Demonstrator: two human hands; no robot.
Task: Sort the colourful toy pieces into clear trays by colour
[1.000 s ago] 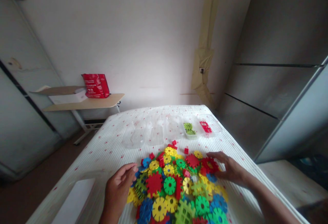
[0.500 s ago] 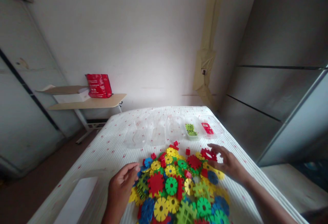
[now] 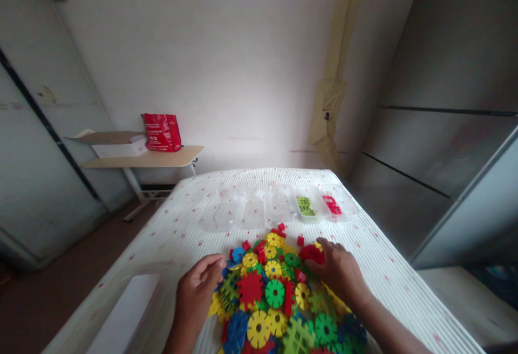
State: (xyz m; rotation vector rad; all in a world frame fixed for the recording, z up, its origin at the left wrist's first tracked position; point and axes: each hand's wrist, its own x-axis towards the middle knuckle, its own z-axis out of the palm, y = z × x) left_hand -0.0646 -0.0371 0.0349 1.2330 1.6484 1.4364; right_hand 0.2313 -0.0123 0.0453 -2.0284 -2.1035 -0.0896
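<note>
"Where are the hands?"

"Apart from each other, above a white striped tablecloth with red flecks (image 3: 154, 246). The left hand (image 3: 201, 284), fingers curled toward the thumb, is at the left edge of a heap of red, yellow, green and blue plastic pieces (image 3: 274, 293). I cannot tell whether it pinches anything."

"And the right?"

"The right hand (image 3: 340, 267) reaches over the heap's far right side, thumb and fingers at a red plastic piece with a toothed edge (image 3: 311, 253). From here I cannot tell whether they grip it."

"Behind the heap?"

"A row of clear plastic containers (image 3: 280, 203). Lime-green lattice plastic pieces (image 3: 305, 205) sit in one; red plastic pieces (image 3: 332, 204) lie in its right-hand neighbour."
</note>
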